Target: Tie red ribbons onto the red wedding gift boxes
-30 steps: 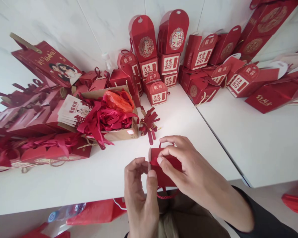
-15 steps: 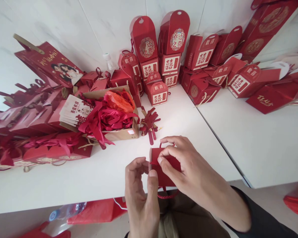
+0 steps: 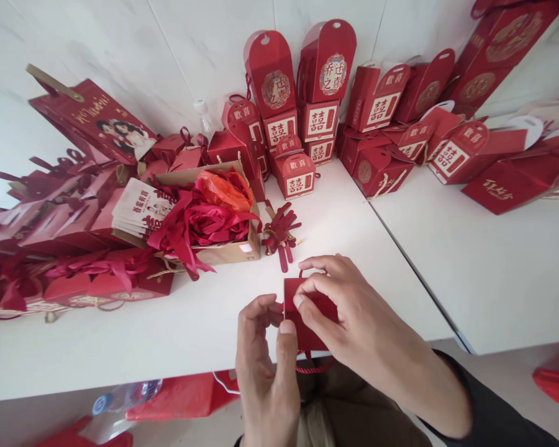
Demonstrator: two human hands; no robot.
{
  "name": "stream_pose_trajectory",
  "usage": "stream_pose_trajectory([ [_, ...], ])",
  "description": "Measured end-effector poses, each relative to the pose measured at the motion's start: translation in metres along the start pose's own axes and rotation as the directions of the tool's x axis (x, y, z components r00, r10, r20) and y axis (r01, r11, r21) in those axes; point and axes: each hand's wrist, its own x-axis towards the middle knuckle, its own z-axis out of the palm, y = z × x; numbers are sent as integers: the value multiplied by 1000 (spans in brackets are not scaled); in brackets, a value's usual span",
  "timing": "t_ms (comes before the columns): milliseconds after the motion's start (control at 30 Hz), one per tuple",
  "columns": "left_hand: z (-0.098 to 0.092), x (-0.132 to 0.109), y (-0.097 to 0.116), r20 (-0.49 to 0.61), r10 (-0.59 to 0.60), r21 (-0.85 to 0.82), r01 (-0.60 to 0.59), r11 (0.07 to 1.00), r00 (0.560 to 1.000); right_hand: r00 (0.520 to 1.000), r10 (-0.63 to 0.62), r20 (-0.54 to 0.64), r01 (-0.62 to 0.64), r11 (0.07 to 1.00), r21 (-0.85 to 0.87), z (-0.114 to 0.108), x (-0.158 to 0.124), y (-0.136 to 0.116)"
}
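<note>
A small red paper gift box (image 3: 313,332) sits at the table's front edge between my two hands. My left hand (image 3: 266,354) grips its left side, thumb on the near left edge and fingers curled beside the far part. Over the top and right side lies my right hand (image 3: 349,307), its thumb and forefinger pressed together on the upper face. A red cord loop (image 3: 314,367) hangs from the box's near side, and another bit of cord shows at its far side. My right hand hides the box's right part.
Beyond my hands lies a pile of dark red strips (image 3: 282,233). Left of it, a cardboard box (image 3: 233,251) holds red ribbons. Finished-looking red boxes (image 3: 299,177) stand along the wall, with more (image 3: 135,282) at left. A seam (image 3: 410,267) divides the tables.
The pale flap edge on the box's left side has folded in and now lies nearly flush with the top face. Both hands have shifted only slightly.
</note>
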Motion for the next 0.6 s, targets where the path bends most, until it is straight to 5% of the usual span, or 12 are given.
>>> stream_pose_trajectory([
  [200, -2, 7, 7, 41, -121, -32, 122, 992, 992, 1000, -22, 9, 22, 1000, 11, 1, 3, -2],
  [433, -8, 16, -3, 5, -80, -46, 80, 996, 997, 999, -32, -7, 33, 999, 36, -1, -3, 3],
  [600, -28, 28, -14, -77, -134, -211, 115, 971, 988, 988, 113, -107, -99, 987, 123, -11, -21, 15],
])
